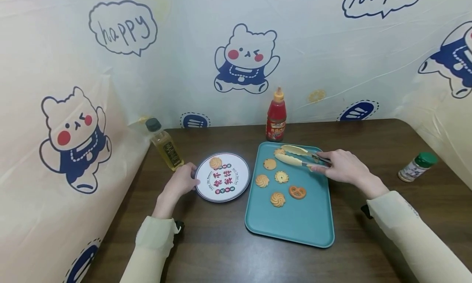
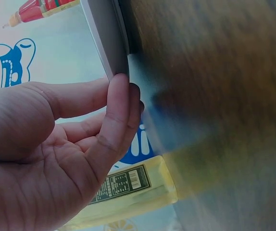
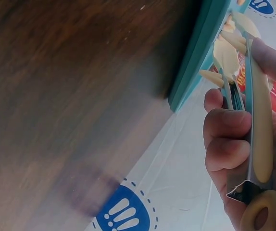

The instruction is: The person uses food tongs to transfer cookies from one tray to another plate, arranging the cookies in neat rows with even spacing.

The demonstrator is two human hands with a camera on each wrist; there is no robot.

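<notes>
My left hand [image 1: 180, 179] pinches the left rim of a round white plate [image 1: 241, 174] with red and blue lettering. One swirled cookie [image 1: 215, 163] lies near the plate's upper left. In the left wrist view, thumb and fingertips meet at the rim of the plate [image 2: 104, 36]. My right hand [image 1: 344, 166] grips cream-tipped metal tongs [image 1: 289, 159] over the far part of a teal tray [image 1: 295, 229]. The tongs' tips are parted around a cookie [image 1: 279, 151] near the tray's far edge. Several other cookies, including a pretzel-shaped one [image 1: 297, 192], lie on the tray.
A bottle of yellow liquid [image 1: 167, 148] stands behind my left hand. A red sauce bottle [image 1: 276, 117] stands just beyond the tray. To the right is a green-capped jar [image 1: 416, 167]. A printed sheet [image 1: 177, 70] hangs around the brown table [image 1: 221, 242].
</notes>
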